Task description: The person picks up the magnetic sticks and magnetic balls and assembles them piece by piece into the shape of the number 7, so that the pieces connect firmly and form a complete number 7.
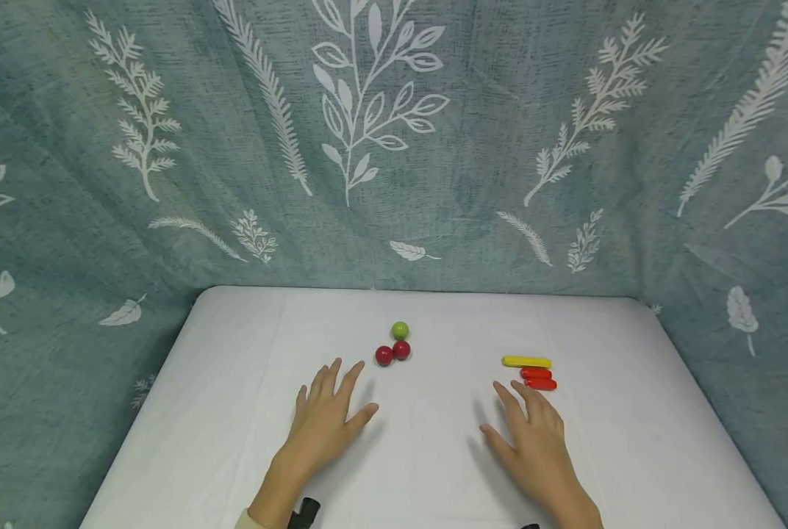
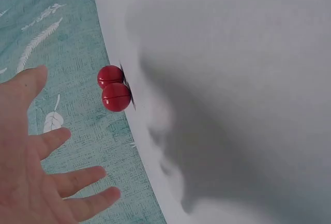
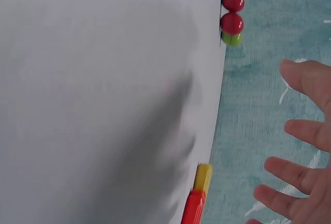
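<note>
My left hand [image 1: 323, 426] hovers over the white table with its fingers spread, holding nothing. Just beyond its fingertips sit two red balls [image 1: 384, 355] and a green ball [image 1: 400, 330], grouped close together. On the other side, my right hand [image 1: 533, 444] is also spread and holds nothing. Beyond its fingers lie a yellow stick [image 1: 526, 361] and two shorter red sticks [image 1: 541, 383], side by side. In the left wrist view the red balls [image 2: 116, 97] appear past the left hand; the right wrist view shows the yellow stick [image 3: 203, 176] behind a red one [image 3: 193, 208].
A white cloth covers the table [image 1: 434, 477], whose far edge meets a blue-green curtain [image 1: 473, 147] with white leaf prints. The curtain also hangs at both sides. A black strap or camera piece [image 1: 304, 512] is at the left wrist.
</note>
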The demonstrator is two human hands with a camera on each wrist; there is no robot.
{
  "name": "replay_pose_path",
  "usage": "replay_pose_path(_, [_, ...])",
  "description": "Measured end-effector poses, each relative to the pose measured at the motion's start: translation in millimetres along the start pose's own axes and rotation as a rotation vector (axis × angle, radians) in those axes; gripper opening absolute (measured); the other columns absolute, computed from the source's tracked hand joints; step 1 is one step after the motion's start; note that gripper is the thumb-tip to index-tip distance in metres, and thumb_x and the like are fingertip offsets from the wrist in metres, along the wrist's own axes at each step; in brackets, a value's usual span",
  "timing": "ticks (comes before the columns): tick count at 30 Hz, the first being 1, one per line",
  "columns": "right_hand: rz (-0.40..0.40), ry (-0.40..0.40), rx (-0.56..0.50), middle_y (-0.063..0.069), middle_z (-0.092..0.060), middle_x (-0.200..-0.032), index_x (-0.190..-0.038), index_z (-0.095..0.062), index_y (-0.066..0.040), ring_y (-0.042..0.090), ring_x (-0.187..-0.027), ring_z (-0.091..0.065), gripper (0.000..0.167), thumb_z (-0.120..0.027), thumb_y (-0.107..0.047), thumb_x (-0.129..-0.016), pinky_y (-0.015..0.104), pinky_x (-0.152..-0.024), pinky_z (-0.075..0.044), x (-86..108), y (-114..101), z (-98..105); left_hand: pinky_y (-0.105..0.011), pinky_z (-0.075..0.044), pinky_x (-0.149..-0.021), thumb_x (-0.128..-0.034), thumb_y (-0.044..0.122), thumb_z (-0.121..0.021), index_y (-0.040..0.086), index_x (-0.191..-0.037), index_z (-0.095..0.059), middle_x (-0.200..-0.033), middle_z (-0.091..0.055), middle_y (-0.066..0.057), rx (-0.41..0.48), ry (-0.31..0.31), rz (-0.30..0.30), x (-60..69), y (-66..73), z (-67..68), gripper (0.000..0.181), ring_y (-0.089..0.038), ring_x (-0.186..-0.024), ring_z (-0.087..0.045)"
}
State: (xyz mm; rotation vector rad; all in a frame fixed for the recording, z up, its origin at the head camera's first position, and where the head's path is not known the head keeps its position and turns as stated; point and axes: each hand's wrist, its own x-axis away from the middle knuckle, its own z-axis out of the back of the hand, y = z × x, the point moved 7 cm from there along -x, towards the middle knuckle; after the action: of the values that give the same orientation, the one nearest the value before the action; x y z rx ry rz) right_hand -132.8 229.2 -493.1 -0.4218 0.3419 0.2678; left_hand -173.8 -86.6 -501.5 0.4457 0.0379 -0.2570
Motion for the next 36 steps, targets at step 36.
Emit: replay_pose_path(36, [-0.321, -0.071, -0.267, 0.025, -0.056, -0.114, -0.118, -0.067, -0.001, 0.039, -0.104, -0.053, 0.026, -0.07, -0.003, -0.092, 0.058, -0.089, -0.049, -26.6, 119, 10, -0.046, -0.049, -0.089, -0.0944, 0.038, -0.07, 0.018, -0.146, -0.049, -0.13, -0.049, -0.013, 0.48, -0.076, 0.046, -84.5, -17.6, -30.4, 0.06, -0.028, -0.111, -0.054])
